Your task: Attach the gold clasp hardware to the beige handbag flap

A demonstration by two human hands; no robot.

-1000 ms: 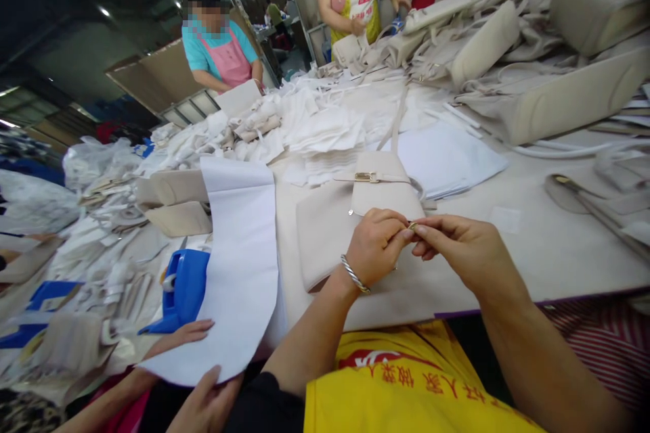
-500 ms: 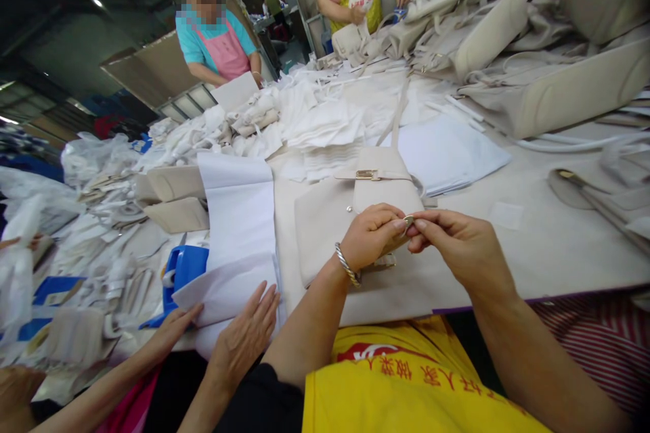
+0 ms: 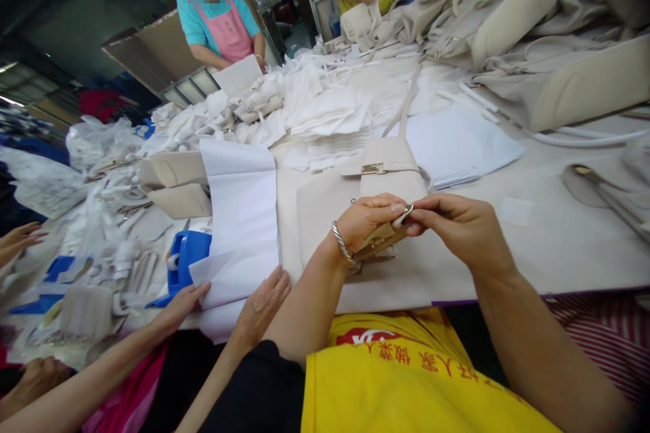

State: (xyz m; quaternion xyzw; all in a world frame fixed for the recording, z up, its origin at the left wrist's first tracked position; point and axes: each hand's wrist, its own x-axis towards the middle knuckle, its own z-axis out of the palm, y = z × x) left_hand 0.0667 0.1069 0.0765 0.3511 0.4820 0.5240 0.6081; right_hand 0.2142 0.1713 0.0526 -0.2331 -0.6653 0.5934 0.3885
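Note:
A beige handbag (image 3: 393, 179) lies on the table in front of me, with a gold-coloured buckle (image 3: 372, 168) on its strap. My left hand (image 3: 368, 222), with a twisted silver bracelet at the wrist, is closed at the bag's near end. Thumb and fingers pinch a small shiny metal fitting (image 3: 407, 212), with something pale just under it. From the other side my right hand (image 3: 457, 226) grips the same fitting between thumb and forefinger. Part of the bag is hidden behind my left hand and wrist.
At my left a co-worker's hands (image 3: 261, 304) rest on white paper sheets (image 3: 241, 203), beside a blue tape dispenser (image 3: 190, 257). White wrapping (image 3: 325, 111) is heaped at the back. More beige bags (image 3: 518, 27) are piled at the right. Other people stand across the table.
The metal fitting has tilted between my fingers, and more of the bag's near end shows under my left hand. The co-worker's right hand has slid slightly across the paper. The view has shifted slightly.

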